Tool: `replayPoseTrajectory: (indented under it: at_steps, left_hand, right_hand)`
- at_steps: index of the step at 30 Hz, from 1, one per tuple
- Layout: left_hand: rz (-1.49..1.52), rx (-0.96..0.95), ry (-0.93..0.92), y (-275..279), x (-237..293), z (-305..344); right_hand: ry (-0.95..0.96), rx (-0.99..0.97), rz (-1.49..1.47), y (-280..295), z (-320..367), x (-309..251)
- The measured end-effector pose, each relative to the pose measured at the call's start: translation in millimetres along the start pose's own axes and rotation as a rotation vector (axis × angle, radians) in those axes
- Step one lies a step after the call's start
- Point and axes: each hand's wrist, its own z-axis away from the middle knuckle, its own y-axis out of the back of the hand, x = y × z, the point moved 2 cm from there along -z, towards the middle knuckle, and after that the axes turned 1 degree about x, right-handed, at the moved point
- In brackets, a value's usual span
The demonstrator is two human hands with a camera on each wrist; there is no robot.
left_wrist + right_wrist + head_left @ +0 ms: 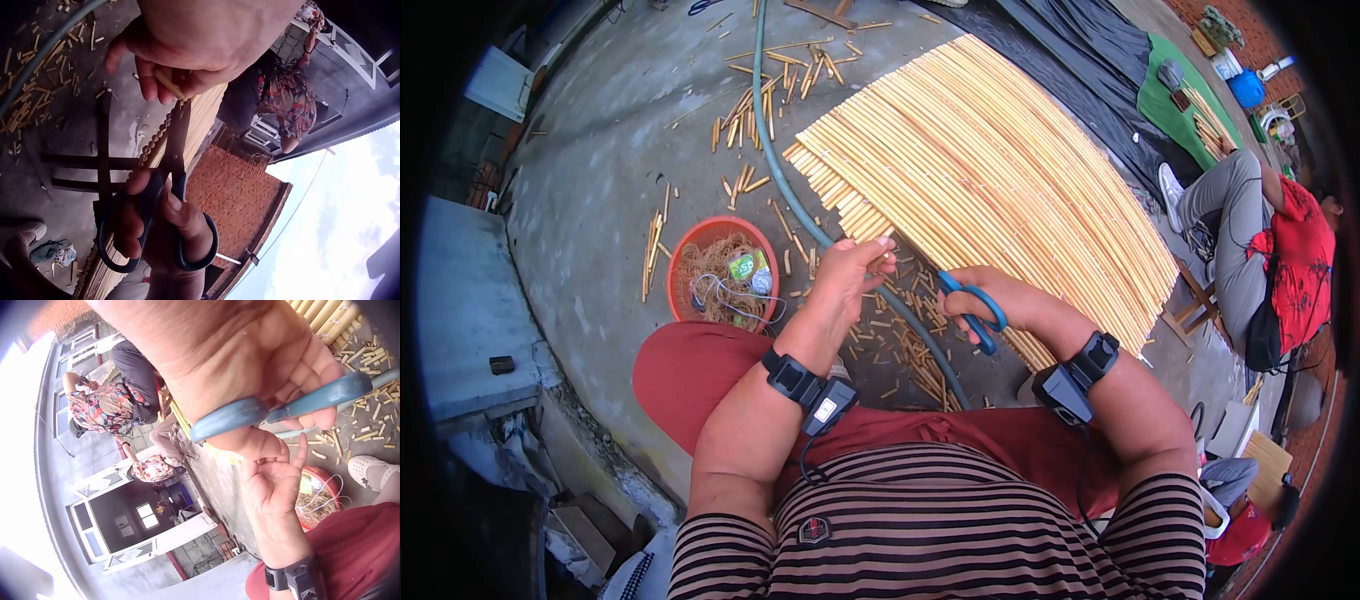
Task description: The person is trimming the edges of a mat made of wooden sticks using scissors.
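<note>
My left hand [847, 272] pinches a short piece of pale cane [169, 84] between thumb and fingers at the near edge of a large mat of canes [990, 160]. Thumb and fingers of my right hand [1010, 298] pass through the blue handles of a pair of scissors [985, 342]. In the left wrist view, the dark scissor blades [177, 145] point up at the left hand, their tips right at the lower end of the cane piece. The mat is made of many long, straight yellow canes laid side by side, with an uneven left edge.
An orange-red plastic basket [675, 262] holding brown twine and a green packet stands by my left knee. A grey-green hose [778, 180] crosses the floor, with cut cane pieces [920, 362] scattered around. A wooden stand [1197, 300] and a seated person [1295, 260] are at the right.
</note>
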Motion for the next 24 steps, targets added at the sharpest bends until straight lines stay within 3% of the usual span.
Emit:
replayPoseTrajectory:
  at_steps: [18,24]
  left_hand:
    - [-0.052,-0.05,0.033,4.3,3.9,-1.7]
    - [-0.005,-0.059,0.027,3.7,3.8,-1.4]
  right_hand:
    - [0.005,0.154,0.132,2.0,4.2,-5.5]
    - [-0.042,0.05,0.008,2.0,4.3,-5.3]
